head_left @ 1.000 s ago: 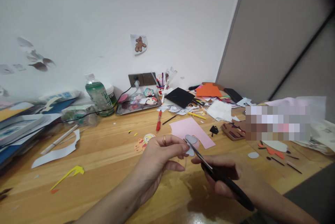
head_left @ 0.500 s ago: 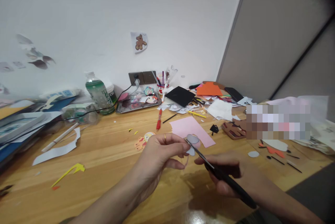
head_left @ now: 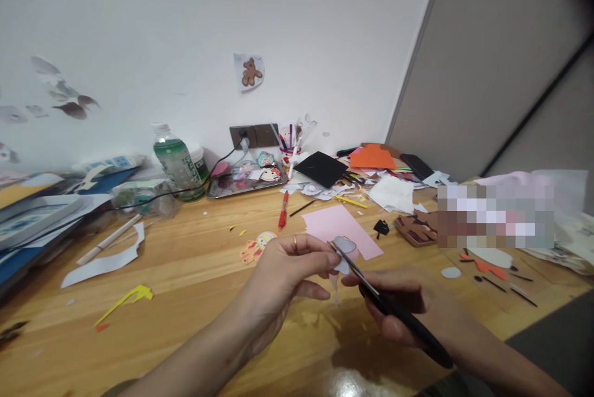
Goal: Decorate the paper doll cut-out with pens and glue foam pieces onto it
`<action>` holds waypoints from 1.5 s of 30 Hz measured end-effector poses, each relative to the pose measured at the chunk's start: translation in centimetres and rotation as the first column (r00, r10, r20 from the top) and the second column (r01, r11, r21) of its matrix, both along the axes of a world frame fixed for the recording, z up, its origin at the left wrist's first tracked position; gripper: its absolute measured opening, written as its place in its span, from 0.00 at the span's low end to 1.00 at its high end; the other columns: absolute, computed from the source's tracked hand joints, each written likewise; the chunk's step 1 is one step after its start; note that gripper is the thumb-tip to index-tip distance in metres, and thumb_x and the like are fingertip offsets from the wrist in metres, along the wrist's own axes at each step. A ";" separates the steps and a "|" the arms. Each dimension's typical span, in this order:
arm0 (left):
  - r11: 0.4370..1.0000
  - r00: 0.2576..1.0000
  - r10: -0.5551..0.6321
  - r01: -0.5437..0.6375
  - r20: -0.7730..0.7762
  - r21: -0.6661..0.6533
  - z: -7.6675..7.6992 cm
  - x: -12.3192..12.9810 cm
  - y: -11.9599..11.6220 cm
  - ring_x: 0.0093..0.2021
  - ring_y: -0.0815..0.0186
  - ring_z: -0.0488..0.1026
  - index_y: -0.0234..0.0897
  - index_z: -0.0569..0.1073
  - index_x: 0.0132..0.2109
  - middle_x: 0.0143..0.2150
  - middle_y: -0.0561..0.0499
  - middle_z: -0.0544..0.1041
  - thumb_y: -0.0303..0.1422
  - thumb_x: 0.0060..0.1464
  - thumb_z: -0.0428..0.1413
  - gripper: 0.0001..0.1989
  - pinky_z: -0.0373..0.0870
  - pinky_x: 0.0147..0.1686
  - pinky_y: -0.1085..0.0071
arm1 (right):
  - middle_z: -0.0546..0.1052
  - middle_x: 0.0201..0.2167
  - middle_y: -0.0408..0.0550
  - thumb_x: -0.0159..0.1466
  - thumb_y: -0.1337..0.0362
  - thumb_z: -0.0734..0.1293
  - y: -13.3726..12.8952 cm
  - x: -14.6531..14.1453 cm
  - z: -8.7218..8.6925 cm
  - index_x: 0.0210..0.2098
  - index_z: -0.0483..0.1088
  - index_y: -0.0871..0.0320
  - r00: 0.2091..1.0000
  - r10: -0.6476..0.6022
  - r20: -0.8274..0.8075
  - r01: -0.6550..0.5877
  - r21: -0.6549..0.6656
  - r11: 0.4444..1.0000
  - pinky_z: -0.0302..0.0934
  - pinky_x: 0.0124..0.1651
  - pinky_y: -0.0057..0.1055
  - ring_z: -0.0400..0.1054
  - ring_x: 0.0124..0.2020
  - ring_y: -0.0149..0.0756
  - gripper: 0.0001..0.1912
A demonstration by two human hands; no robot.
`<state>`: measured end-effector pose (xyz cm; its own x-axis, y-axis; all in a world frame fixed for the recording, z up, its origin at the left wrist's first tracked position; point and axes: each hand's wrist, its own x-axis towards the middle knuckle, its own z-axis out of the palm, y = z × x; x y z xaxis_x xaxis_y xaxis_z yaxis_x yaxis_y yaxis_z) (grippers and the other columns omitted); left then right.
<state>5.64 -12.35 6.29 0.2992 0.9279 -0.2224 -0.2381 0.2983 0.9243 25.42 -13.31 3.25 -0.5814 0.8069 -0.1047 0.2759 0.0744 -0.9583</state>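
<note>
My left hand (head_left: pixel 297 267) pinches a small pale paper piece (head_left: pixel 342 264) between thumb and forefinger, above the wooden table. My right hand (head_left: pixel 403 304) is wrapped round black-handled scissors (head_left: pixel 394 316), whose blades reach up and left to the pale piece beside my left fingertips. A grey oval shape (head_left: pixel 346 245) shows just behind the blades. Beyond my hands a pink paper sheet (head_left: pixel 341 227) lies flat on the table. An orange and yellow cartoon cutout (head_left: pixel 253 248) rests just behind my left hand.
A red pen (head_left: pixel 283 211) and a green bottle (head_left: pixel 174 162) stand out beyond my hands. Further back are a metal tray (head_left: pixel 245 185), black paper (head_left: pixel 322 169) and orange paper (head_left: pixel 372 157). Yellow scrap (head_left: pixel 134 295) lies left; orange pieces (head_left: pixel 487 268) lie right.
The scissor blades have shifted slightly against the pale piece, and a thin strip now hangs lower below it. The whole view has moved a little. Both hands keep their holds.
</note>
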 end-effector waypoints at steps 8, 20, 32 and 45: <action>1.000 1.000 0.004 -0.004 0.027 -0.010 -0.1 0.0 -0.1 0.28 0.72 0.64 0.33 0.73 0.25 0.25 0.53 0.68 0.29 0.40 0.60 0.04 0.67 0.22 0.79 | 0.57 0.20 0.40 0.50 0.47 0.67 -0.1 -0.4 0.2 0.47 0.69 0.56 0.998 -0.049 -0.033 0.048 -0.036 0.998 0.43 0.23 0.25 0.48 0.21 0.27 0.29; 1.000 1.000 -0.004 0.005 0.027 -0.009 -0.4 0.1 -0.1 0.28 0.71 0.66 0.33 0.73 0.25 0.25 0.52 0.70 0.31 0.39 0.61 0.06 0.65 0.22 0.80 | 0.58 0.20 0.40 0.49 0.46 0.67 -0.2 -0.7 0.7 0.45 0.70 0.57 0.996 -0.058 -0.064 0.057 -0.013 0.998 0.45 0.22 0.23 0.50 0.21 0.26 0.29; 0.999 0.999 -0.031 0.032 0.021 -0.004 -0.6 0.2 -0.4 0.29 0.71 0.67 0.34 0.73 0.25 0.27 0.53 0.72 0.32 0.40 0.61 0.06 0.66 0.24 0.79 | 0.59 0.20 0.40 0.49 0.47 0.67 -0.3 -1.1 1.1 0.43 0.71 0.57 0.992 -0.073 -0.100 0.074 0.006 0.997 0.47 0.23 0.25 0.50 0.21 0.27 0.27; 0.997 0.997 -0.075 0.075 -0.014 -0.001 -0.3 0.2 -0.5 0.31 0.72 0.69 0.33 0.74 0.30 0.30 0.51 0.75 0.34 0.42 0.61 0.08 0.64 0.24 0.80 | 0.57 0.19 0.39 0.49 0.47 0.68 -0.2 -0.7 0.8 0.42 0.71 0.57 0.995 -0.051 -0.087 0.053 0.017 0.998 0.42 0.23 0.25 0.48 0.21 0.27 0.26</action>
<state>5.85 -12.88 6.02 0.3647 0.9030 -0.2272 -0.2019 0.3149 0.9274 24.76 -13.47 4.02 -0.5449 0.8375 -0.0396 0.1956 0.0811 -0.9773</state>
